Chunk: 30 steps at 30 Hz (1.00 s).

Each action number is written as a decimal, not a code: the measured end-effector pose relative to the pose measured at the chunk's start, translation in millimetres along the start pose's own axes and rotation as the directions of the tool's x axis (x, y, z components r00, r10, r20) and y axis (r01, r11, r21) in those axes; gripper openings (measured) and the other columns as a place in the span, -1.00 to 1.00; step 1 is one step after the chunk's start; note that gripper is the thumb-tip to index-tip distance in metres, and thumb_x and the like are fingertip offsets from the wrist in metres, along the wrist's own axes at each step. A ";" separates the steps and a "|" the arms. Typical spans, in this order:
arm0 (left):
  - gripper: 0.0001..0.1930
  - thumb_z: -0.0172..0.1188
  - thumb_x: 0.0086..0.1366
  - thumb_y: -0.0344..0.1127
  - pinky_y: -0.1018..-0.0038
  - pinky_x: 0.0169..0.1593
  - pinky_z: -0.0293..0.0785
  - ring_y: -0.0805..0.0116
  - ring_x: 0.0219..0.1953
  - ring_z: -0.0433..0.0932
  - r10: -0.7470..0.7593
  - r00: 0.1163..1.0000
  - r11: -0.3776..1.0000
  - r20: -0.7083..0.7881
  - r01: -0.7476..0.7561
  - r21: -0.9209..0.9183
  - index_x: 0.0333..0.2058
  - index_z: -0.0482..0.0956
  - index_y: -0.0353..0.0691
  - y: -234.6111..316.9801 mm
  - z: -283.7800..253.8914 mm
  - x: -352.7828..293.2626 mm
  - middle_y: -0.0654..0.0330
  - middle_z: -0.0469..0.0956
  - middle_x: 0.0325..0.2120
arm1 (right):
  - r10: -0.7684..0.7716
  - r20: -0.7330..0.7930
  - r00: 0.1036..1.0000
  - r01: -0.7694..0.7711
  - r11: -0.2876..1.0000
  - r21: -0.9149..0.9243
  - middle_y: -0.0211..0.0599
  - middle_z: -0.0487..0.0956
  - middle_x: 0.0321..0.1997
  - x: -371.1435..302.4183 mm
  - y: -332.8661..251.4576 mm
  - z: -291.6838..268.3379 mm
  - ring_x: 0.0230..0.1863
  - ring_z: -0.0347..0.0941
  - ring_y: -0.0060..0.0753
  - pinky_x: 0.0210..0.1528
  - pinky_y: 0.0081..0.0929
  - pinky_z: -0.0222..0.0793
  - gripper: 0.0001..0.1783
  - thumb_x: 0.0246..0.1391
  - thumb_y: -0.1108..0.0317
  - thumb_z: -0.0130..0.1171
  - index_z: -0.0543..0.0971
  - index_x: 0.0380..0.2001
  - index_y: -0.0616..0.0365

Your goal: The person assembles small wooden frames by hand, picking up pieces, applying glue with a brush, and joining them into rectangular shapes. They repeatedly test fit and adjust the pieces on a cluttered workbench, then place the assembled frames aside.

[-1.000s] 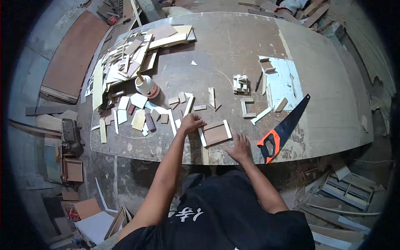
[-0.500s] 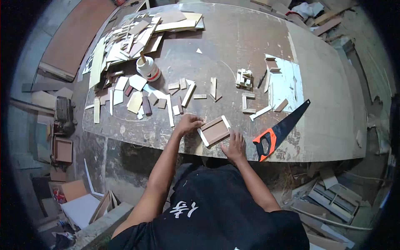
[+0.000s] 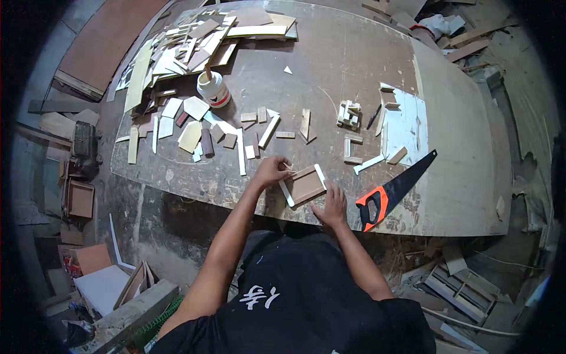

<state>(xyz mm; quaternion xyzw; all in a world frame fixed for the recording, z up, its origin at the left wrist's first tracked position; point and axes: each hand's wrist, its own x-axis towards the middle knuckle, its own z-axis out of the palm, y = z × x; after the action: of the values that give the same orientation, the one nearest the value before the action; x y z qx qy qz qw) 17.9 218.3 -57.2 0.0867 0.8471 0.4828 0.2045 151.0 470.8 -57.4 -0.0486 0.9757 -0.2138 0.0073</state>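
Note:
A small shallow wooden tray [image 3: 308, 187], brown inside with white strips along its two short ends, lies at a slant near the front edge of the workbench. My left hand [image 3: 273, 171] is at its upper left corner, fingers curled into a pinch; a thin pale sliver shows by the fingertips, too small to name. Beside the tray's right end rests my right hand [image 3: 332, 206], fingers extended and thumb apart, holding nothing. Just right of that hand lies a handsaw [image 3: 396, 192] with an orange and black handle, its dark blade pointing up to the right.
Wood offcuts [image 3: 209, 138] lie scattered beyond my left hand, with a white glue bottle [image 3: 213, 89] behind them. A large scrap heap [image 3: 200, 47] covers the far left. Small wooden assemblies [image 3: 349, 114], a dark pen [image 3: 374, 117] and a white board [image 3: 413, 124] are at the right.
My left hand has lifted slightly and its fingers have curled more at the tray's corner. My right hand and the tray stay nearly in place; the whole view has shifted a little.

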 end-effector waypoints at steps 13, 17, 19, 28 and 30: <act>-0.73 0.35 0.02 -0.28 0.30 -0.29 0.54 0.07 -0.37 0.64 0.163 0.986 0.959 0.031 -0.166 0.228 -0.31 0.60 -0.29 15.1 8.8 -3.8 0.00 0.62 -0.47 | 0.021 -0.049 0.999 -0.017 0.997 0.073 -0.02 0.24 0.23 0.1 12.8 12.3 0.25 0.15 0.13 0.25 0.05 0.12 0.13 -0.27 -0.06 0.42 0.07 0.30 0.12; -0.74 0.32 0.03 -0.28 0.23 -0.29 0.53 0.01 -0.34 0.63 0.240 0.969 0.952 -0.050 -0.226 0.205 -0.31 0.59 -0.29 31.2 13.0 -12.3 -0.04 0.61 -0.44 | 0.007 -0.060 0.998 -0.002 0.997 0.077 -0.01 0.24 0.23 -0.4 15.6 12.9 0.23 0.16 0.13 0.23 0.05 0.13 0.14 -0.28 -0.07 0.43 0.07 0.30 0.14; -0.74 0.32 0.04 -0.26 0.21 -0.27 0.53 -0.02 -0.33 0.62 0.243 0.970 0.937 -0.018 -0.230 0.262 -0.32 0.59 -0.29 28.1 13.5 -13.0 -0.05 0.61 -0.42 | 0.010 -0.051 0.999 -0.006 0.997 0.075 -0.01 0.24 0.23 -0.8 13.0 10.2 0.22 0.17 0.12 0.23 0.04 0.13 0.14 -0.27 -0.09 0.42 0.08 0.30 0.15; -0.76 0.30 0.02 -0.22 0.14 -0.26 0.52 -0.06 -0.32 0.61 0.122 0.987 0.913 -0.104 -0.070 0.402 -0.36 0.63 -0.21 38.4 23.6 -21.9 -0.06 0.61 -0.43 | 0.020 -0.069 0.997 -0.015 0.997 0.077 -0.02 0.27 0.19 -4.5 13.9 8.7 0.20 0.18 0.09 0.22 -0.01 0.14 0.12 -0.27 -0.09 0.42 0.11 0.29 0.16; -0.79 0.29 0.03 -0.22 0.14 -0.26 0.53 -0.07 -0.35 0.61 0.102 0.986 0.907 -0.132 -0.037 0.420 -0.38 0.65 -0.19 39.0 25.9 -24.6 -0.04 0.61 -0.47 | 0.006 -0.105 0.994 0.002 0.998 0.070 -0.02 0.27 0.19 -4.9 12.4 7.9 0.19 0.19 0.08 0.22 -0.02 0.15 0.11 -0.28 -0.07 0.42 0.12 0.28 0.15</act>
<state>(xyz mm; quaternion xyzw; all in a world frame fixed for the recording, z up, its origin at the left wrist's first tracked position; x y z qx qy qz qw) 49.3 250.3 -29.1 0.1215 0.9399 0.3034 0.0992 155.0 479.2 -69.8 -0.0361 0.9667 -0.2500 -0.0421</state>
